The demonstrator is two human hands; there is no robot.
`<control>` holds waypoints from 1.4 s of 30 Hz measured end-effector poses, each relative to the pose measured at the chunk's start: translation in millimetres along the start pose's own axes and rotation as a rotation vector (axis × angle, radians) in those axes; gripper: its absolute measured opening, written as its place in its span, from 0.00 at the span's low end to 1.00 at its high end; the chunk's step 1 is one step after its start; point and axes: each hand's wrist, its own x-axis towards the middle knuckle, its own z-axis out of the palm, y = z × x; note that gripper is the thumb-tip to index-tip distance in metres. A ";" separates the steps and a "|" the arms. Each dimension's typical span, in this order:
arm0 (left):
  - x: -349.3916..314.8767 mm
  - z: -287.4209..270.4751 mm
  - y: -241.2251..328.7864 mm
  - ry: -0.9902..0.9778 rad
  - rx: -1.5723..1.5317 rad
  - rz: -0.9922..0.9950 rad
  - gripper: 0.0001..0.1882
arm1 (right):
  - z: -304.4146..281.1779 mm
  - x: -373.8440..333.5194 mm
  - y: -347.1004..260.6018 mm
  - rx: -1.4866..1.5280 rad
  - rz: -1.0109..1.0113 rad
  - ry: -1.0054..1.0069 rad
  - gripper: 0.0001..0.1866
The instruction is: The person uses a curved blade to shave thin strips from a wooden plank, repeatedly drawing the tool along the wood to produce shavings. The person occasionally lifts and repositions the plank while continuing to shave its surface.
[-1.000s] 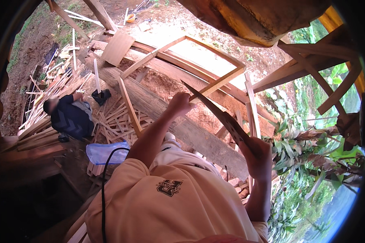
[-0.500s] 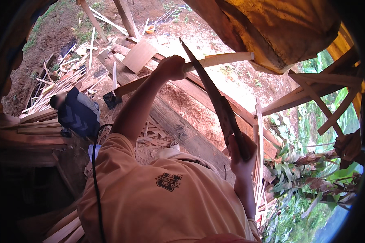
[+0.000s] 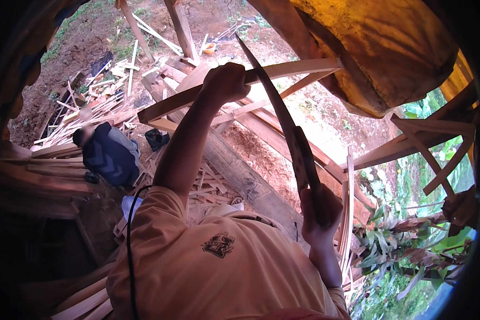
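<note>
My left hand, arm stretched forward, is closed round a long bar of a light wooden frame. The frame is held up above the planks, and more of its bars show below and behind the gripped one. In my right hand is the handle of a handsaw. Its dark tapering blade points up and away, crossing the bar just right of my left hand. Whether the teeth touch the wood I cannot tell.
Long planks run diagonally below my hands. At left a person in a dark jacket bends beside piled wood strips. A yellow-brown tarp hangs at upper right, above crossed timbers and plants.
The wooden frame has turned and risen slightly, so more of its bars show. The saw stays across it in my right hand. The whole view has shifted a little.
</note>
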 end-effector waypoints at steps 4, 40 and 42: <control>-8.7 14.4 -4.9 0.075 0.017 -0.094 0.15 | 8.2 6.4 3.1 -0.002 -0.007 0.002 0.11; -4.7 38.6 10.6 -0.134 -0.009 -0.023 0.19 | -71.2 12.8 32.3 -0.221 -0.417 -0.094 0.13; -6.1 43.5 13.1 -0.126 -0.047 -0.027 0.19 | -119.7 -26.4 48.5 -0.126 -0.216 -0.078 0.12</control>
